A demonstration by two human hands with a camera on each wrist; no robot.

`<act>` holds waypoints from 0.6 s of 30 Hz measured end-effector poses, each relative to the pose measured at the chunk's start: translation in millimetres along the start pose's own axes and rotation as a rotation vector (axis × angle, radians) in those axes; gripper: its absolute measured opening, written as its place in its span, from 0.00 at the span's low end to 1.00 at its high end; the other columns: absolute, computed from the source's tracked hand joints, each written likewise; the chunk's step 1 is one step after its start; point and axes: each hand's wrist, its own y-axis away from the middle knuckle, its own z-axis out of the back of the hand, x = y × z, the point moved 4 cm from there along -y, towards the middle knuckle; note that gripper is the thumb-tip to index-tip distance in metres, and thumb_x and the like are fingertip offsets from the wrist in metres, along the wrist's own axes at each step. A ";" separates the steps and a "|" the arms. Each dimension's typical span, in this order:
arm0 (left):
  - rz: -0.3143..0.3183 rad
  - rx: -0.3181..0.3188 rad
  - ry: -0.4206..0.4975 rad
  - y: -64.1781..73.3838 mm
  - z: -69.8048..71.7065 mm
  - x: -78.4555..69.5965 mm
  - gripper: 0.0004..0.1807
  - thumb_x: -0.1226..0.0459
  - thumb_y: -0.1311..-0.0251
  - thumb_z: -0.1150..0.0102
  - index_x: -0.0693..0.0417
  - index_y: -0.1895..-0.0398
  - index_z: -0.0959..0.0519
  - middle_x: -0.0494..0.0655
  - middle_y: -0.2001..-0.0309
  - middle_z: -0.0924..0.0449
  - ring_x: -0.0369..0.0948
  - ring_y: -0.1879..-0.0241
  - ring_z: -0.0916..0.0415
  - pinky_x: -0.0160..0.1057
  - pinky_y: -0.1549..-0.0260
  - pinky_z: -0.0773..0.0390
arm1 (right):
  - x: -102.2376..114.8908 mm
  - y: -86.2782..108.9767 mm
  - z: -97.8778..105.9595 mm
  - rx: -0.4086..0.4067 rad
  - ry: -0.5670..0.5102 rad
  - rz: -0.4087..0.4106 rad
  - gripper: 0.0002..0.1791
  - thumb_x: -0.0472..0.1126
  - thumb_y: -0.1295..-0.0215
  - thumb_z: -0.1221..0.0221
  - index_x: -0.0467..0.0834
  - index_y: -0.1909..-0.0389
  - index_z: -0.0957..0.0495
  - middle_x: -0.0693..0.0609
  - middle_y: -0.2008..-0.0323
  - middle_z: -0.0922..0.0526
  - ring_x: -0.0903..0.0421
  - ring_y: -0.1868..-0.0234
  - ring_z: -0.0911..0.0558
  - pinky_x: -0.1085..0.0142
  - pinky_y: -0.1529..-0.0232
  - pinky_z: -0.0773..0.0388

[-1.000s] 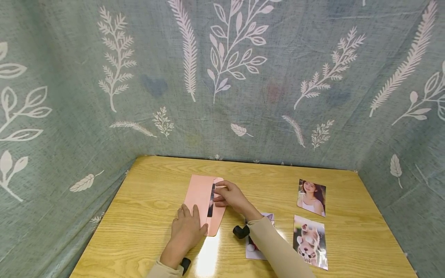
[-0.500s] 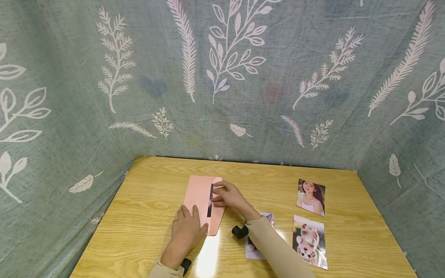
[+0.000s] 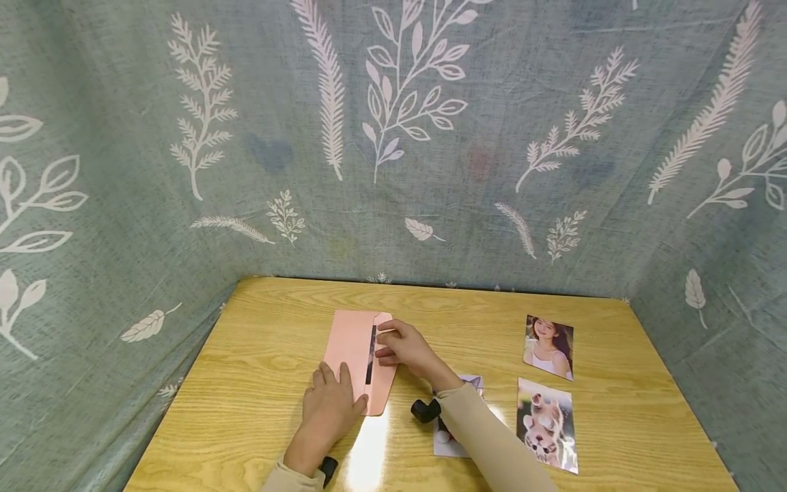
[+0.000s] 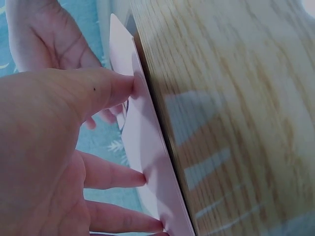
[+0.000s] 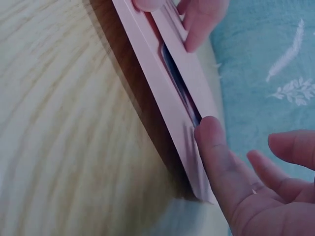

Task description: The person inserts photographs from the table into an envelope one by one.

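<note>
A pink envelope (image 3: 348,336) lies on the table with its flap side to the right. My left hand (image 3: 330,402) presses its lower left part with fingers spread; in the left wrist view, thumb and fingertips touch the pink paper. A narrow dark strip of a glossy photo (image 3: 371,357) shows at the envelope's mouth, the rest hidden inside. My right hand (image 3: 408,350) is over the flap, its fingers touching at the photo's exposed edge. In the right wrist view, one extended finger (image 5: 216,157) touches the edge of the opening and the other fingers are loose.
Under my right forearm lies a partly covered photo with a cat's ear (image 3: 451,437). To the right are a portrait photo (image 3: 549,348) and a photo of an animal on its back (image 3: 546,425). A patterned curtain (image 3: 393,205) stands behind the wooden table (image 3: 270,328).
The dark strip of photo at the envelope's mouth has narrowed as it slid left into the envelope. My right fingers have shifted slightly left with it; my left hand stays in place.
</note>
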 end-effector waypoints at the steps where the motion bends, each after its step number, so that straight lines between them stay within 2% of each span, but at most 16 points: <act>1: 0.001 0.001 -0.002 -0.2 -0.3 0.2 0.45 0.42 0.36 0.41 0.71 0.31 0.34 0.87 0.38 0.40 0.73 0.37 0.38 0.64 0.52 0.24 | 2.1 2.3 2.4 0.000 0.014 0.012 0.21 0.35 0.22 0.50 0.30 0.34 0.33 0.31 0.48 0.23 0.38 0.54 0.16 0.51 0.55 0.16; 6: -0.005 -0.020 -0.004 0.3 -0.6 1.1 0.44 0.42 0.36 0.41 0.71 0.31 0.34 0.86 0.38 0.40 0.73 0.38 0.38 0.65 0.52 0.24 | 19.7 18.4 22.5 -0.021 0.162 0.131 0.19 0.36 0.23 0.48 0.30 0.37 0.30 0.31 0.47 0.23 0.33 0.51 0.20 0.46 0.52 0.19; 9: -0.025 -0.046 -0.003 1.1 -0.7 0.6 0.44 0.43 0.36 0.40 0.71 0.32 0.33 0.86 0.39 0.39 0.73 0.39 0.37 0.65 0.52 0.24 | 31.6 31.1 39.3 -0.046 0.267 0.199 0.18 0.38 0.23 0.46 0.33 0.39 0.27 0.33 0.47 0.22 0.34 0.49 0.21 0.44 0.49 0.21; 14: -0.033 -0.061 -0.010 2.0 -1.3 0.7 0.44 0.42 0.36 0.42 0.71 0.32 0.33 0.86 0.39 0.38 0.74 0.40 0.36 0.66 0.52 0.25 | 46.2 54.3 70.0 -0.112 0.405 0.268 0.16 0.41 0.24 0.45 0.40 0.41 0.24 0.39 0.48 0.20 0.40 0.50 0.20 0.43 0.50 0.22; 18: -0.031 -0.062 -0.012 2.7 -1.2 1.3 0.44 0.41 0.35 0.43 0.70 0.31 0.33 0.85 0.39 0.38 0.73 0.40 0.36 0.66 0.51 0.25 | 51.3 73.7 99.1 -0.186 0.516 0.285 0.16 0.43 0.24 0.44 0.41 0.42 0.23 0.40 0.48 0.19 0.46 0.49 0.19 0.48 0.50 0.22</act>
